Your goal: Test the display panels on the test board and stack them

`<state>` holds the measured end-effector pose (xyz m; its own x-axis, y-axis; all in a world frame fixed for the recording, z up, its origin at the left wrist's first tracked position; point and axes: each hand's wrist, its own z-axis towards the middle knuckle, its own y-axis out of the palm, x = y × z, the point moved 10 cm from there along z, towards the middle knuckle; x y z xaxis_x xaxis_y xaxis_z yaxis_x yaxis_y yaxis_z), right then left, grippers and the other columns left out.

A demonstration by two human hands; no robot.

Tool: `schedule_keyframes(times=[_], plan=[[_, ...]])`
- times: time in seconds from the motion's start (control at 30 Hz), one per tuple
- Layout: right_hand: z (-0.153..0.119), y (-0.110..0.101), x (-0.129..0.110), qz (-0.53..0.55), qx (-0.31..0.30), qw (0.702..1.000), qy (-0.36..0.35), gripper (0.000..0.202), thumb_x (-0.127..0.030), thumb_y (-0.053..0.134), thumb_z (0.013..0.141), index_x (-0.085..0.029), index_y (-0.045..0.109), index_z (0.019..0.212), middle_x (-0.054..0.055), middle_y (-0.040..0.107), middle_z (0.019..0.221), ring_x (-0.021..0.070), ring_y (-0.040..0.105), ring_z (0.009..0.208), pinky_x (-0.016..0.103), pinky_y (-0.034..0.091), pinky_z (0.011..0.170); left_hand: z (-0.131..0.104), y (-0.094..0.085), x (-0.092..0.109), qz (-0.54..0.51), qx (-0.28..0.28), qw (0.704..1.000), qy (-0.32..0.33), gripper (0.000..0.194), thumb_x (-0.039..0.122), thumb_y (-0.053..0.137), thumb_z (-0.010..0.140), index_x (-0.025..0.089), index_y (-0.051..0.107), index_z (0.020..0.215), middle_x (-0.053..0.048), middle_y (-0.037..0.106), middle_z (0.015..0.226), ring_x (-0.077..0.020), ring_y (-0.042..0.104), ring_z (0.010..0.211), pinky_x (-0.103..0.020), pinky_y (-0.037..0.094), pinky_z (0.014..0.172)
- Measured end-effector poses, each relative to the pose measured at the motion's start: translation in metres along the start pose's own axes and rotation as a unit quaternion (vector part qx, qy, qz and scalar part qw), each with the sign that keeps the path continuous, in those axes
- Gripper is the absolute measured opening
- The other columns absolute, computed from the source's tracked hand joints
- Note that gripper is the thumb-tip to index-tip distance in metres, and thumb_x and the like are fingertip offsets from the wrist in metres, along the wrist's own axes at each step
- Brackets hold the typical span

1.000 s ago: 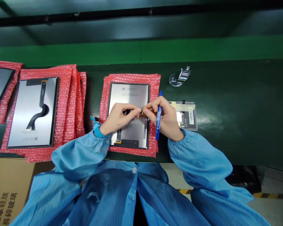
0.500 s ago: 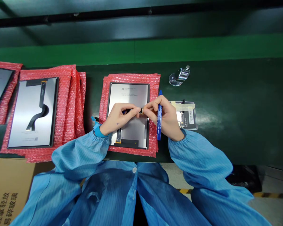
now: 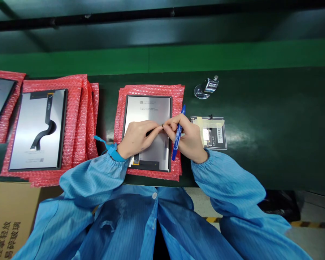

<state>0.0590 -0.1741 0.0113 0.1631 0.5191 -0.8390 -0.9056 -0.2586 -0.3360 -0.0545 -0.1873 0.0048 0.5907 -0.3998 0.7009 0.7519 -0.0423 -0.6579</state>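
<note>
A silver display panel [image 3: 154, 151] with a black edge lies on red bubble wrap [image 3: 176, 173] in front of me. Over its middle, my left hand [image 3: 139, 139] pinches the end of the panel's dark flex cable, which the hand mostly covers. The fingertips of my right hand [image 3: 188, 137] meet the left ones at the cable's end. A blue marker [image 3: 178, 133] is held in my right hand, slanting between its fingers. Whatever tiny part lies between the fingertips is too small to name.
On the left, another panel with a curved black cable [image 3: 40, 130] lies on stacked red bubble wrap, and a third panel [image 3: 0, 101] is cut off by the frame. A circuit board [image 3: 219, 135] and a chrome tally counter [image 3: 208, 86] are on the right. A cardboard box [image 3: 11, 213] stands lower left.
The fingertips have closed together over the cable end, hiding its gold connector. The marker has tilted, its lower end swinging left. My left hand has turned slightly and covers more of the cable.
</note>
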Motion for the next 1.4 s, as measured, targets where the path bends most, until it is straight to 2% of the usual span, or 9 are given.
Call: schedule_keyframes(times=[0.07, 0.2, 0.33, 0.73, 0.93, 1.13, 1.4], plan=[[0.000, 0.000, 0.002, 0.012, 0.001, 1.000, 0.011, 0.027, -0.015, 0.061, 0.092, -0.022, 0.039, 0.077, -0.003, 0.056, 0.077, 0.0096, 0.054, 0.068, 0.024, 0.042, 0.064, 0.000, -0.001, -0.002, -0.020, 0.000, 1.000, -0.015, 0.034, 0.033, 0.049, 0.098, 0.015, 0.070, 0.078, -0.005, 0.071, 0.074, -0.0145, 0.061, 0.066, -0.029, 0.041, 0.063], [-0.002, 0.000, 0.015, 0.101, -0.002, 0.992, 0.074, 0.027, -0.019, 0.063, 0.093, -0.023, 0.040, 0.080, -0.003, 0.061, 0.081, 0.0099, 0.059, 0.070, 0.024, 0.047, 0.067, 0.001, -0.001, -0.013, -0.135, -0.011, 0.987, -0.085, 0.038, 0.039, 0.051, 0.097, 0.017, 0.067, 0.071, -0.003, 0.069, 0.070, -0.0136, 0.061, 0.067, -0.027, 0.044, 0.065], [-0.002, 0.000, 0.016, 0.130, 0.001, 0.988, 0.085, 0.026, -0.020, 0.064, 0.092, -0.023, 0.041, 0.080, -0.003, 0.062, 0.083, 0.0099, 0.061, 0.074, 0.023, 0.050, 0.069, 0.002, 0.004, -0.015, -0.169, -0.038, 0.979, -0.102, 0.040, 0.045, 0.053, 0.095, 0.017, 0.067, 0.070, -0.002, 0.067, 0.067, -0.0132, 0.058, 0.066, -0.028, 0.043, 0.064], [-0.002, 0.001, 0.017, 0.152, -0.002, 0.984, 0.092, 0.028, -0.023, 0.067, 0.091, -0.023, 0.041, 0.080, -0.004, 0.063, 0.083, 0.0100, 0.063, 0.074, 0.024, 0.054, 0.069, 0.001, 0.007, -0.017, -0.175, -0.047, 0.977, -0.116, 0.042, 0.047, 0.053, 0.094, 0.017, 0.068, 0.070, -0.003, 0.068, 0.068, -0.0137, 0.059, 0.067, -0.029, 0.043, 0.067], [-0.004, 0.003, 0.018, 0.128, -0.004, 0.987, 0.094, 0.028, -0.025, 0.066, 0.092, -0.023, 0.040, 0.080, -0.003, 0.062, 0.082, 0.0106, 0.061, 0.071, 0.025, 0.051, 0.067, 0.000, 0.011, -0.019, -0.194, -0.059, 0.972, -0.117, 0.043, 0.048, 0.053, 0.095, 0.017, 0.068, 0.071, -0.004, 0.069, 0.070, -0.0139, 0.058, 0.066, -0.029, 0.043, 0.065], [-0.003, 0.007, 0.017, 0.110, -0.038, 0.989, 0.092, 0.028, -0.027, 0.062, 0.094, -0.023, 0.037, 0.080, -0.002, 0.064, 0.085, 0.0130, 0.064, 0.073, 0.030, 0.049, 0.069, -0.003, 0.014, -0.020, -0.215, -0.077, 0.967, -0.115, 0.044, 0.049, 0.050, 0.096, 0.018, 0.068, 0.072, -0.004, 0.066, 0.069, -0.0140, 0.054, 0.063, -0.030, 0.041, 0.061], [-0.001, 0.010, 0.014, 0.138, -0.086, 0.984, 0.071, 0.028, -0.022, 0.062, 0.093, -0.023, 0.037, 0.080, -0.002, 0.066, 0.086, 0.0129, 0.067, 0.074, 0.027, 0.049, 0.067, -0.003, 0.018, -0.016, -0.230, -0.104, 0.961, -0.117, 0.045, 0.051, 0.050, 0.096, 0.018, 0.065, 0.069, -0.004, 0.064, 0.070, -0.0141, 0.055, 0.066, -0.029, 0.043, 0.064]])
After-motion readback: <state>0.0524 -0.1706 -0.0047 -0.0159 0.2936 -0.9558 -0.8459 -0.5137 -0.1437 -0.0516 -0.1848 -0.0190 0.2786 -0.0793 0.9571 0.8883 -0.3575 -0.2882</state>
